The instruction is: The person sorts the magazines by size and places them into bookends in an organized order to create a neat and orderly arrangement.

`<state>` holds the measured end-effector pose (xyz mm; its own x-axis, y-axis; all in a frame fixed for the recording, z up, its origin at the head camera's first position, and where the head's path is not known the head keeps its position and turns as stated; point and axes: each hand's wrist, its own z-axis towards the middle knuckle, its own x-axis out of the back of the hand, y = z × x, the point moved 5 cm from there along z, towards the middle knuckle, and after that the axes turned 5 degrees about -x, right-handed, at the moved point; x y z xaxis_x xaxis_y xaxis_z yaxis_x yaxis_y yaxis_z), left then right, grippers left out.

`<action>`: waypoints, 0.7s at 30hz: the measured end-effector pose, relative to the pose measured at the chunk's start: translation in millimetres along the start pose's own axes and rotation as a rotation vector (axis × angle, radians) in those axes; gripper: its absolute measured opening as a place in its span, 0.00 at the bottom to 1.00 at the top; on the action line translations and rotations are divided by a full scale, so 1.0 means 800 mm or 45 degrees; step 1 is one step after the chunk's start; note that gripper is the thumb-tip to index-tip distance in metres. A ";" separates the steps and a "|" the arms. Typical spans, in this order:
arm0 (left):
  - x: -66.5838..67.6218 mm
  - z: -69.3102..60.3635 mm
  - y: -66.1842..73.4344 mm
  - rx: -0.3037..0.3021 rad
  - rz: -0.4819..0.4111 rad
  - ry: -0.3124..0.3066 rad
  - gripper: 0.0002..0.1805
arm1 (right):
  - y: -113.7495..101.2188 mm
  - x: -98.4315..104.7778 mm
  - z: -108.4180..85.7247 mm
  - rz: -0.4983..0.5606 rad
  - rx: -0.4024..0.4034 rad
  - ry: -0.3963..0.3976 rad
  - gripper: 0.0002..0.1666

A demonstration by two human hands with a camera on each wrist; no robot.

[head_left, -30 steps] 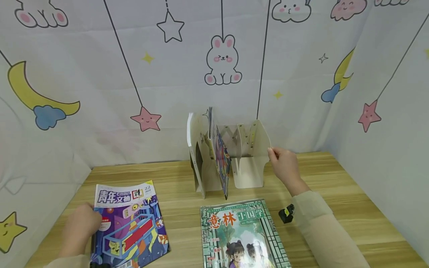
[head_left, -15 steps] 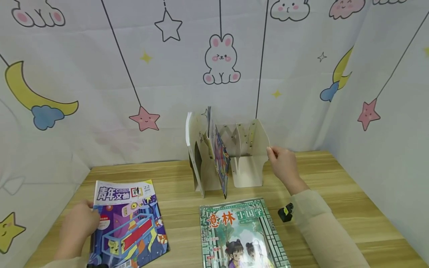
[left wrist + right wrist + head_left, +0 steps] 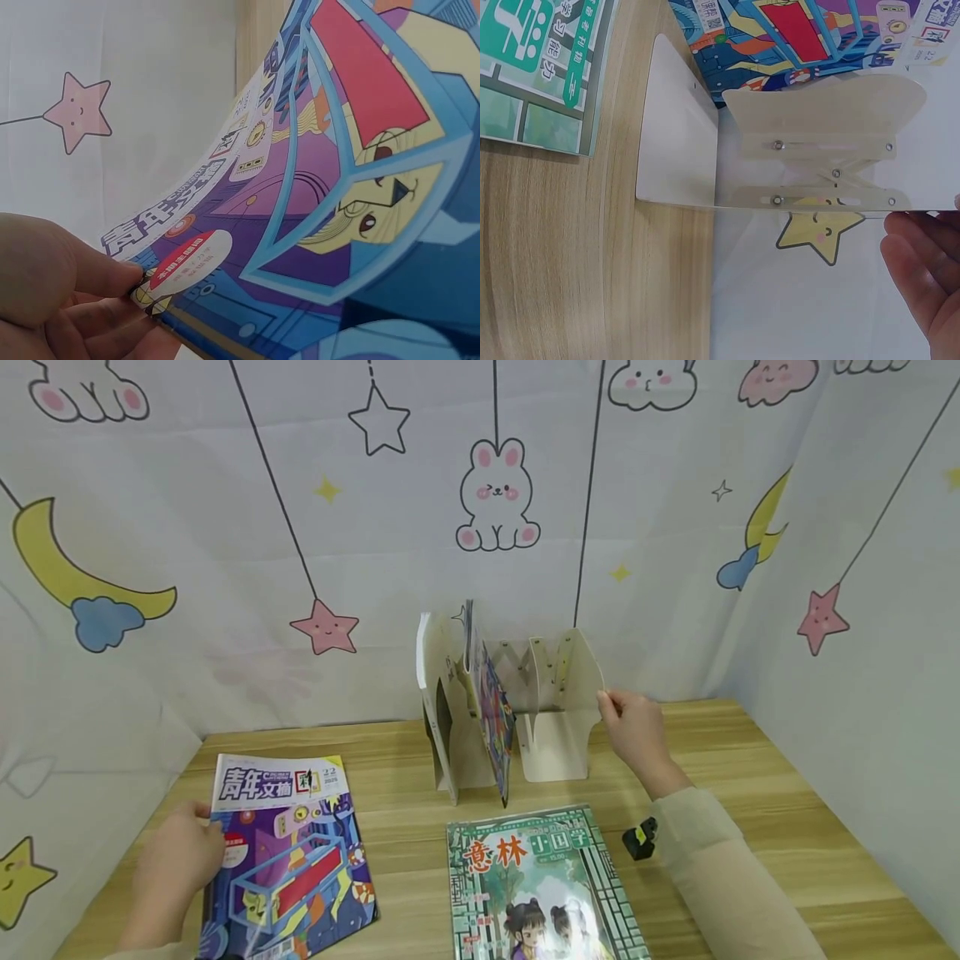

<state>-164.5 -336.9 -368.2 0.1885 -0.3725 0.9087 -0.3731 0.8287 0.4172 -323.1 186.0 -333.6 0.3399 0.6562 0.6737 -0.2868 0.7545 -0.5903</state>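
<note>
At the left of the table, my left hand pinches the left edge of a purple magazine, thumb on its cover. In the left wrist view the magazine bends up and away from my thumb. My right hand holds the edge of the right end panel of a cream book rack between thumb and fingers. The right wrist view shows the rack's panel and crossed, riveted linkage beside my fingertips. Towards the rack's left side stand a pale book and a colourful magazine, both upright.
A green magazine lies flat on the wooden table in front of the rack. A small black object with a yellow-green mark is beside my right forearm. Behind the table hangs a white patterned cloth.
My left hand has tilted the purple magazine a little, and its top edge has risen slightly towards the back. My right hand and the rack have stayed in place.
</note>
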 end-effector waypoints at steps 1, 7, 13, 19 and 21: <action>0.000 -0.001 0.000 0.001 -0.004 0.005 0.20 | 0.000 0.000 0.000 0.001 -0.001 -0.002 0.18; 0.003 -0.003 0.003 -0.010 -0.015 0.047 0.19 | 0.000 0.000 0.000 -0.008 -0.008 -0.010 0.19; 0.007 -0.007 0.008 -0.011 -0.013 0.083 0.19 | 0.000 0.000 -0.001 -0.013 -0.002 0.002 0.19; 0.011 -0.012 0.014 -0.007 -0.032 0.107 0.19 | 0.000 0.001 -0.001 -0.004 -0.001 0.001 0.17; 0.012 -0.014 0.015 -0.003 -0.038 0.110 0.19 | 0.000 0.001 -0.001 -0.005 0.001 0.000 0.17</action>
<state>-157.4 -325.8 -354.4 0.2770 -0.3598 0.8910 -0.3641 0.8188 0.4438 -322.0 186.4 -333.4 0.3411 0.6535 0.6757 -0.2862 0.7569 -0.5875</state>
